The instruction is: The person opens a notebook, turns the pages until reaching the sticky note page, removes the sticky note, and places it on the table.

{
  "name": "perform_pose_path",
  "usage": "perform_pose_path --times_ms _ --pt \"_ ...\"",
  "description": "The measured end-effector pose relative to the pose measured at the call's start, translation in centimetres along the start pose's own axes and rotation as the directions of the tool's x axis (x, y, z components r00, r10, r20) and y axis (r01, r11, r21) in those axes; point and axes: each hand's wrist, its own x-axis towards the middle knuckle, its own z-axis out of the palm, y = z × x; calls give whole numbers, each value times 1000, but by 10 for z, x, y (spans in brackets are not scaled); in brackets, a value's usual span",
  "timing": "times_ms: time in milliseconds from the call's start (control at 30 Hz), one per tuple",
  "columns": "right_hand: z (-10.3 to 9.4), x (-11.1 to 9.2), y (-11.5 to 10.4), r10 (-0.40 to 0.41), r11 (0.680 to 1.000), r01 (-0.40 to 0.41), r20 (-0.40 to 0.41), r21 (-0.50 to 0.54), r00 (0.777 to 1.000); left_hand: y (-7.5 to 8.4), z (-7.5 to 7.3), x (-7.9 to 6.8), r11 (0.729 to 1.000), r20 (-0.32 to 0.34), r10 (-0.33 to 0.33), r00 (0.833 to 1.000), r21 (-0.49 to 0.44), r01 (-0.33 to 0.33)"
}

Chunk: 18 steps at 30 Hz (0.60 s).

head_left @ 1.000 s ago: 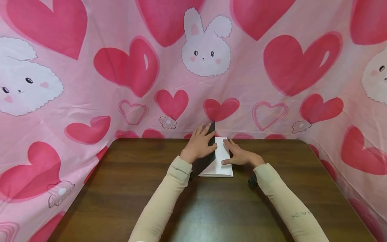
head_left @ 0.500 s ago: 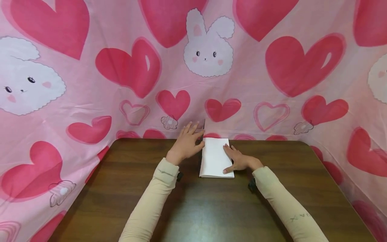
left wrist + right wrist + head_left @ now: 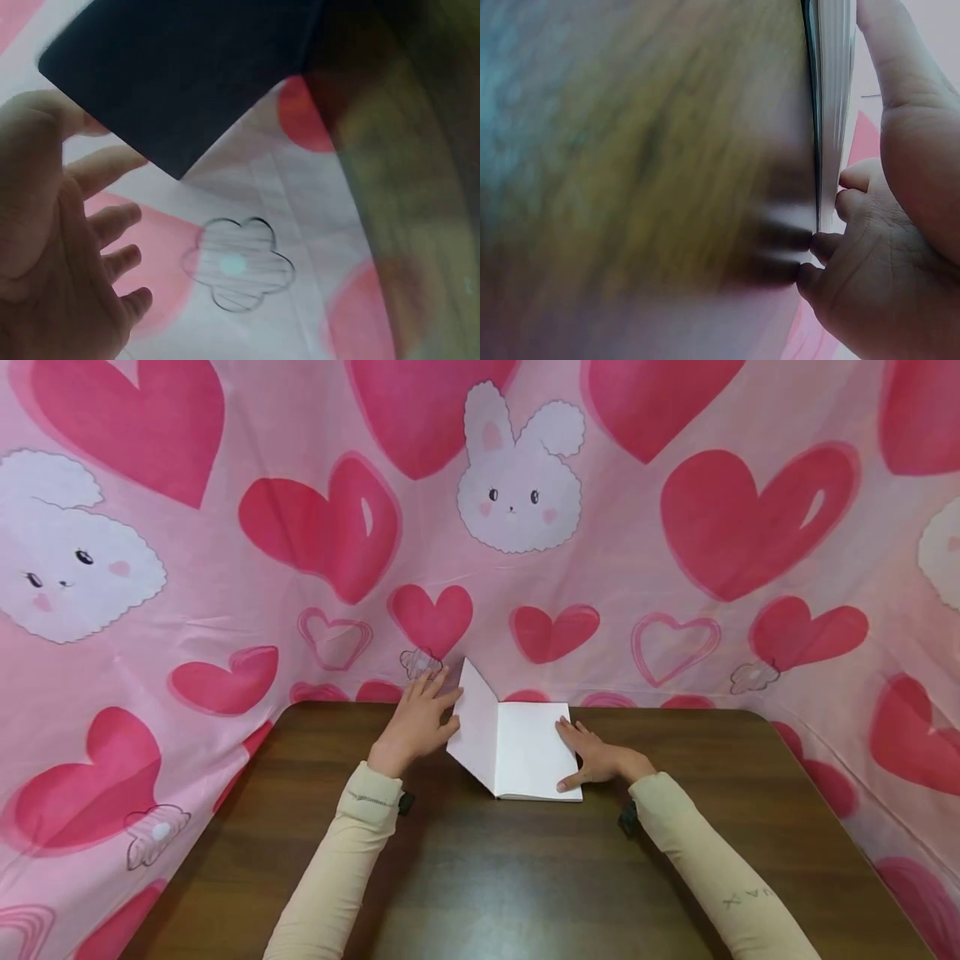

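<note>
A notebook with a black cover and blank white pages lies on the table, its front cover point(image 3: 474, 727) raised and leaning left, white inner side showing. My left hand point(image 3: 416, 722) is at the cover's free edge, thumb and index fingertips touching it, the other fingers spread. In the left wrist view the black outside of the cover point(image 3: 180, 75) hides those two fingertips. My right hand point(image 3: 596, 756) rests with spread fingers on the right edge of the white page point(image 3: 532, 747), thumb near the lower corner. In the right wrist view the page block point(image 3: 834, 97) shows edge-on beside the fingers.
The brown wooden table point(image 3: 480, 877) extends around the notebook on both sides and toward the front. Behind its far edge hangs a pink cloth point(image 3: 525, 577) printed with hearts and rabbits.
My left hand has moved left, swinging the black cover from over the pages to a leftward lean. The white page is uncovered. My right hand's thumb has slid down along the page's right side.
</note>
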Motion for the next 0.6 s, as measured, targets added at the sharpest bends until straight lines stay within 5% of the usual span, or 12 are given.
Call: perform_pose_path --times_ms 167,333,600 --pt "2 1 -3 5 1000 -5 5 -6 1000 -14 10 -13 993 62 -65 996 102 58" --pt "2 0 -4 3 1000 -3 6 6 1000 -15 30 -18 973 165 -166 972 189 134" --pt "1 2 0 13 1000 -13 10 1 1000 1 73 -11 988 287 -128 949 117 97"
